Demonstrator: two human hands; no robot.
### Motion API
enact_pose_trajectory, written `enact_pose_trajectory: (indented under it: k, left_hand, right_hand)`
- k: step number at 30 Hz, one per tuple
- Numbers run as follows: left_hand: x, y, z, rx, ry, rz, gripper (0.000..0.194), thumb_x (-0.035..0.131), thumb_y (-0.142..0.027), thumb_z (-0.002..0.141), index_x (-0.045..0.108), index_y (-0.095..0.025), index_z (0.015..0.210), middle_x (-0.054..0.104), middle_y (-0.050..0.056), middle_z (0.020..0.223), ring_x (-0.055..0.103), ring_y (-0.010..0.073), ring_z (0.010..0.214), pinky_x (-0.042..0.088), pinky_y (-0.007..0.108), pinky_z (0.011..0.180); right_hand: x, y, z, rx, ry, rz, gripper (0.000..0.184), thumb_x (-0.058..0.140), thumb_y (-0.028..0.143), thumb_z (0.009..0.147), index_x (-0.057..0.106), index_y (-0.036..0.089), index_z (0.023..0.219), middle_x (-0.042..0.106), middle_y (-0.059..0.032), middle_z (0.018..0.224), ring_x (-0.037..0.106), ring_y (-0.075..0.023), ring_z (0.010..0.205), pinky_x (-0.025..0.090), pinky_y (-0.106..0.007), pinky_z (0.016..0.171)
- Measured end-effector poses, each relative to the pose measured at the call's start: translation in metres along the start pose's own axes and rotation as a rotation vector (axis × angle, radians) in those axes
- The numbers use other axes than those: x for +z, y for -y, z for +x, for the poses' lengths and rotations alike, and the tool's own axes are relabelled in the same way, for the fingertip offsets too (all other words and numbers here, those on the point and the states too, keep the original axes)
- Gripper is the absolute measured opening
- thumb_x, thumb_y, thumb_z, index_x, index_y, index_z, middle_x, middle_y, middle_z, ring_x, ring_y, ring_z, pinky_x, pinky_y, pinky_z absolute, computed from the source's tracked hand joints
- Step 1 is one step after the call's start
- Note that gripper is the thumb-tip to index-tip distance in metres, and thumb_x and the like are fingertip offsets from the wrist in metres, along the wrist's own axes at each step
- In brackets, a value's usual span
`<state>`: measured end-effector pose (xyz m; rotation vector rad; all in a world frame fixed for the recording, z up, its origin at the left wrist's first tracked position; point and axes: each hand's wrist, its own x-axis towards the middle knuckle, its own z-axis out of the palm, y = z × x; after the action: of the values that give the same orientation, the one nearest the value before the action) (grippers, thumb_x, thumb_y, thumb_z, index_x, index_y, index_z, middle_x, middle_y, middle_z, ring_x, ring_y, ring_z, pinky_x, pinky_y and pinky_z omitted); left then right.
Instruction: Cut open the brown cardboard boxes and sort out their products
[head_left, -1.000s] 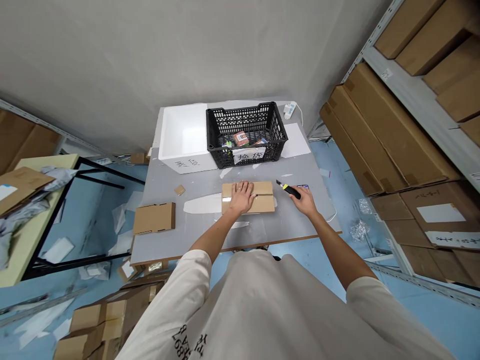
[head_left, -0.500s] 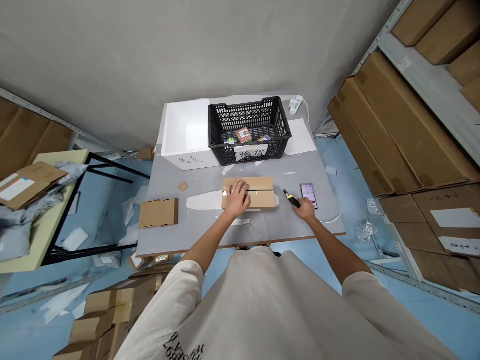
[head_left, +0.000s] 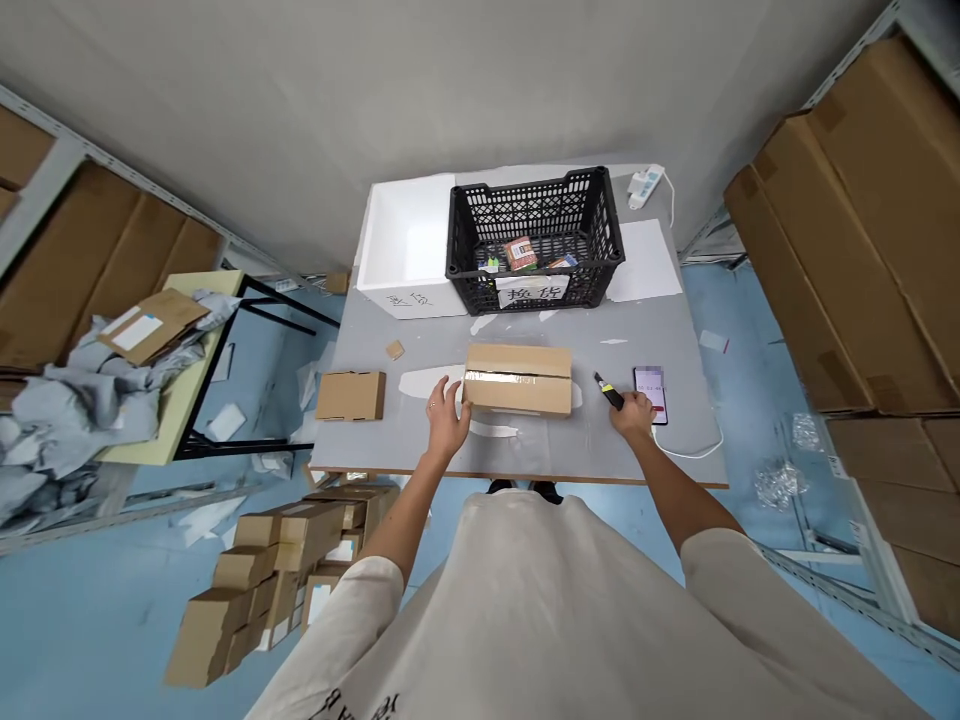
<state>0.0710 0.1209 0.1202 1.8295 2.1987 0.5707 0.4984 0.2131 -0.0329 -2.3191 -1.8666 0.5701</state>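
A taped cardboard box (head_left: 517, 380) lies in the middle of the grey table (head_left: 540, 440), a shiny strip of tape along its top. Beside its left end is my left hand (head_left: 448, 418), fingers apart, the thumb close to the box's corner; whether it touches I cannot tell. My right hand (head_left: 634, 414) is closed round a black and yellow box cutter (head_left: 609, 391), the tip pointing up and left. Just right of that hand lies a phone (head_left: 651, 392) with its screen lit and a white cable attached.
A black plastic crate (head_left: 536, 270) holding a few small packages stands at the back beside a white foam box (head_left: 411, 302). A smaller cardboard box (head_left: 350, 396) and a brown scrap (head_left: 394, 350) lie at left. A power strip (head_left: 645, 186) sits at the back right.
My left hand has come off the top of the box and moved to its left end, fingers spreading. My right hand still holds the box cutter. The whole view has shifted.
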Motion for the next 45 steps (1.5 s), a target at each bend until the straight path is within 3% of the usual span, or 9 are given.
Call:
enact_pose_trajectory:
  k: [4, 9, 12, 16, 23, 27, 31, 38, 45]
  left_hand:
    - [0.001, 0.007, -0.002, -0.042, -0.003, -0.064, 0.048, 0.044, -0.038, 0.099, 0.042, -0.024, 0.145, 0.039, 0.015, 0.156, 0.035, 0.0305, 0.147, 0.038, 0.053, 0.115]
    - [0.003, 0.009, 0.008, -0.102, 0.026, -0.251, 0.048, 0.045, -0.040, 0.099, 0.043, -0.022, 0.144, 0.054, 0.015, 0.139, 0.057, 0.0255, 0.126, 0.051, 0.044, 0.102]
    - [0.006, 0.010, 0.016, -0.151, 0.035, -0.359, 0.047, 0.049, -0.039, 0.097, 0.046, -0.022, 0.141, 0.060, 0.013, 0.130, 0.062, 0.0232, 0.116, 0.056, 0.039, 0.092]
    - [0.010, 0.009, 0.026, -0.143, 0.009, -0.407, 0.049, 0.052, -0.036, 0.094, 0.047, -0.024, 0.141, 0.061, 0.012, 0.132, 0.063, 0.0237, 0.115, 0.056, 0.039, 0.090]
    - [0.003, -0.007, 0.034, 0.023, -0.057, -0.122, 0.040, 0.054, -0.027, 0.091, 0.056, -0.023, 0.131, 0.057, 0.013, 0.129, 0.055, 0.0308, 0.121, 0.049, 0.047, 0.100]
    - [-0.001, -0.014, 0.023, 0.270, 0.101, -0.017, 0.024, 0.045, -0.026, 0.098, 0.065, -0.025, 0.113, 0.063, 0.010, 0.116, 0.058, 0.0279, 0.111, 0.048, 0.044, 0.095]
    - [0.000, -0.011, 0.014, 0.329, 0.147, -0.006, 0.027, 0.042, -0.026, 0.100, 0.066, -0.027, 0.113, 0.064, 0.010, 0.119, 0.056, 0.0267, 0.117, 0.046, 0.043, 0.098]
    - [-0.001, -0.005, 0.016, 0.345, 0.147, 0.016, 0.044, 0.044, -0.021, 0.097, 0.054, -0.027, 0.139, 0.050, 0.010, 0.150, 0.041, 0.0258, 0.143, 0.027, 0.049, 0.121]
    - [-0.002, -0.004, 0.021, 0.344, 0.187, 0.042, 0.052, 0.051, -0.023, 0.094, 0.045, -0.027, 0.146, 0.045, 0.012, 0.154, 0.032, 0.0290, 0.148, 0.020, 0.058, 0.121]
  right_hand:
    - [0.003, 0.001, -0.003, -0.006, -0.028, -0.030, 0.039, 0.059, 0.029, 0.078, 0.067, 0.018, 0.115, 0.052, -0.0198, 0.127, 0.043, -0.0404, 0.123, 0.033, -0.061, 0.101]
    - [-0.007, 0.018, -0.010, -0.004, -0.069, 0.012, 0.045, 0.059, 0.031, 0.080, 0.065, 0.017, 0.122, 0.051, -0.0210, 0.134, 0.042, -0.0411, 0.127, 0.032, -0.063, 0.104]
    - [-0.024, 0.048, -0.014, -0.051, -0.096, 0.249, 0.043, 0.053, 0.036, 0.086, 0.064, 0.017, 0.123, 0.059, -0.0193, 0.127, 0.053, -0.0358, 0.118, 0.040, -0.058, 0.102]
    - [-0.053, 0.099, -0.022, -0.237, 0.025, 0.673, 0.046, 0.051, 0.044, 0.089, 0.059, 0.019, 0.128, 0.069, -0.0124, 0.110, 0.065, -0.0253, 0.096, 0.053, -0.044, 0.092]
    - [-0.085, 0.147, -0.038, -0.320, 0.041, 0.694, 0.044, 0.056, 0.039, 0.086, 0.059, 0.023, 0.127, 0.071, -0.0087, 0.108, 0.067, -0.0228, 0.095, 0.055, -0.043, 0.091]
    - [-0.094, 0.156, -0.043, -0.331, 0.033, 0.701, 0.044, 0.057, 0.036, 0.084, 0.060, 0.021, 0.125, 0.069, -0.0107, 0.113, 0.067, -0.0226, 0.097, 0.054, -0.044, 0.094]
    - [-0.105, 0.172, -0.041, -0.329, -0.039, 0.767, 0.055, 0.057, 0.038, 0.086, 0.050, 0.023, 0.138, 0.065, -0.0139, 0.125, 0.065, -0.0234, 0.107, 0.055, -0.045, 0.094]
    - [-0.119, 0.198, -0.020, -0.548, -0.084, 0.396, 0.058, 0.051, 0.037, 0.091, 0.047, 0.023, 0.147, 0.042, -0.0132, 0.157, 0.042, -0.0303, 0.141, 0.040, -0.052, 0.113]
    - [-0.114, 0.209, 0.010, -0.415, 0.235, -0.082, 0.062, 0.034, 0.053, 0.098, 0.044, 0.026, 0.153, 0.036, -0.0078, 0.163, 0.041, -0.0387, 0.141, 0.033, -0.060, 0.113]
